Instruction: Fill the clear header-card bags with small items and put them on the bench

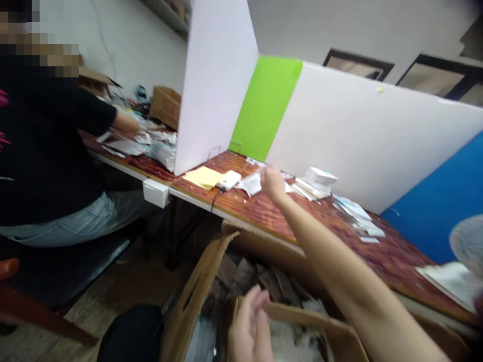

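Observation:
My right hand (273, 183) reaches over the wooden table with its fingers curled closed. Crumpled white paper (250, 184) lies right beside it; the fingers face away, so whether they grip it is hidden. Low in front of me, my left hand (251, 327) is over the edge of an open cardboard box (292, 312), fingers stretched upward, the thumb apart from them, nothing visible in it. Inside a larger cardboard box (196, 286) around it lie many grey-brown pieces, blurred.
On the table (260, 213) are yellow paper (204, 177), a white device with a cable (229, 179), stacked white packets (320, 176) and flat leaflets (356, 213). White partitions (219, 75) enclose it. A person in a black shirt (49, 151) works at the left.

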Demonstrator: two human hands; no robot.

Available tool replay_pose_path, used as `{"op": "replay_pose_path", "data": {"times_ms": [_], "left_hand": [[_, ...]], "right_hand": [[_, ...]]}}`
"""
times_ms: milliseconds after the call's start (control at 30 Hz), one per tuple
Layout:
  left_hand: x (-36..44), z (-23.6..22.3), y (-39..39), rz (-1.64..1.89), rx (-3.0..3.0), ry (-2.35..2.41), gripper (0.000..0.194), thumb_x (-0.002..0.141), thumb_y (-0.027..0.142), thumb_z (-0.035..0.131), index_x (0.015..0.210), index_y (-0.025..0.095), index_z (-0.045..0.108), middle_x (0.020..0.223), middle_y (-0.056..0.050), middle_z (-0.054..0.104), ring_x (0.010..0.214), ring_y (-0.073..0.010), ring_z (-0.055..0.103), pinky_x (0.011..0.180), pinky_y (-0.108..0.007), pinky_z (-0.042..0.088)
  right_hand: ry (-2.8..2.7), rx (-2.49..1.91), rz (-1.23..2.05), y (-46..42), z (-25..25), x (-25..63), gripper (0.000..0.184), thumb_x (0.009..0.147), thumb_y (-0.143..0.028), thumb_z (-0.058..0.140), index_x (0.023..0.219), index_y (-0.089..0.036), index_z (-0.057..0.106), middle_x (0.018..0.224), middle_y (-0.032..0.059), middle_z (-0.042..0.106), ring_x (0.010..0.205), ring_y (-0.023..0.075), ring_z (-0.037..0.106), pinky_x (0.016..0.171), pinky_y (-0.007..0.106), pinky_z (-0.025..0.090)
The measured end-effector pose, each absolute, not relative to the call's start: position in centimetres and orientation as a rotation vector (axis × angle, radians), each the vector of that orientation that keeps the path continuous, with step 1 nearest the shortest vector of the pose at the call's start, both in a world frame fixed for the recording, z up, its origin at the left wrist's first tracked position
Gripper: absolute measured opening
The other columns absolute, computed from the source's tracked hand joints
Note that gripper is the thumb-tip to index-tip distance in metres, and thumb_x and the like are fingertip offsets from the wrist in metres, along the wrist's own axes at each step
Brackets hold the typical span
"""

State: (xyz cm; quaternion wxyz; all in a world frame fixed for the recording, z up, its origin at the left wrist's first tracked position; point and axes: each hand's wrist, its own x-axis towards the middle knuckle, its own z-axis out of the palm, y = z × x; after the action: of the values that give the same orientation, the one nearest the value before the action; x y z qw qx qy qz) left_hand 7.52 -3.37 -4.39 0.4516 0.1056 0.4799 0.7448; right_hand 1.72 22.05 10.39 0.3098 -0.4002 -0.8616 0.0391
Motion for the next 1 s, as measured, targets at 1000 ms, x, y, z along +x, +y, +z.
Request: {"op": "replay_pose_path", "data": {"times_ms": [1000], "left_hand": [[13.0,-5.3,-5.5,1.026,1.694,1.399,0.044,0.084,0.009,0.037,0.125,0.023,0.036,0.127,-0.005,0.051,0.113,-0.0158,0.049,0.095,-0.028,0.037]], "right_hand": [[-2.09,-0.94,0.213,-0.8,-4.6,26.4,0.019,0.08,-0.007,0.053,0.094,-0.015,0.062,0.086,0.0081,0.063,0.081,0.0186,0.055,0.072,0.033,0.049]]}}
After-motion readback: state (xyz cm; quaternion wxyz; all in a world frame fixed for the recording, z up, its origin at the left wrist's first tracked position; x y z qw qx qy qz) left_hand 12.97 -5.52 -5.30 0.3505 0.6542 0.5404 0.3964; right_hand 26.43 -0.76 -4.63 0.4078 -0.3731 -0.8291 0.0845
